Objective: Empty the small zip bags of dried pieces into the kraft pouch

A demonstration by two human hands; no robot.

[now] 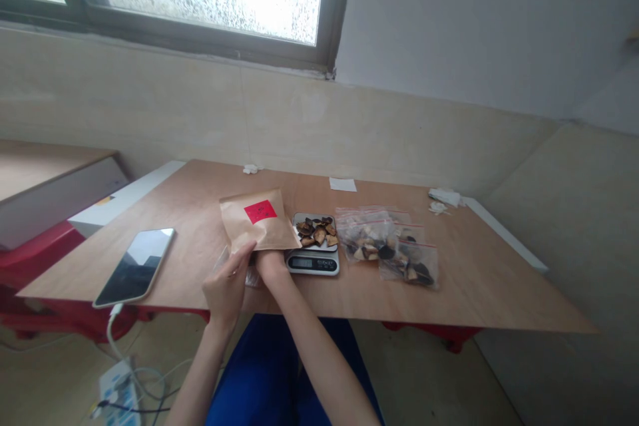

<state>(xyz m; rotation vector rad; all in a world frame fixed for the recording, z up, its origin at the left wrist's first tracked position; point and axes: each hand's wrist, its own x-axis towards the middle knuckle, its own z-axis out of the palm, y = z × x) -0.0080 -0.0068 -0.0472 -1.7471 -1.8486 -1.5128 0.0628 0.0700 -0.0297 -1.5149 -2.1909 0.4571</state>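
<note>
A brown kraft paper bag (244, 233) with a red square label is held above the table by my left hand (234, 273), its fingers closed on the near edge. My right hand (272, 263) reaches into or under that edge, so its fingers are hidden. Just right of the bag stands a small white digital scale (327, 267) with dried brown slices (317, 231), which look like mushroom, on its plate. Beneath my hands, partly covered, lies a clear plastic bag (253, 277).
Several clear zip bags (369, 239) of dark and pale slices lie right of the scale. A phone (140, 263) on a charging cable rests at the table's left edge. White paper (343, 184) and crumpled tissue (446, 197) lie toward the wall.
</note>
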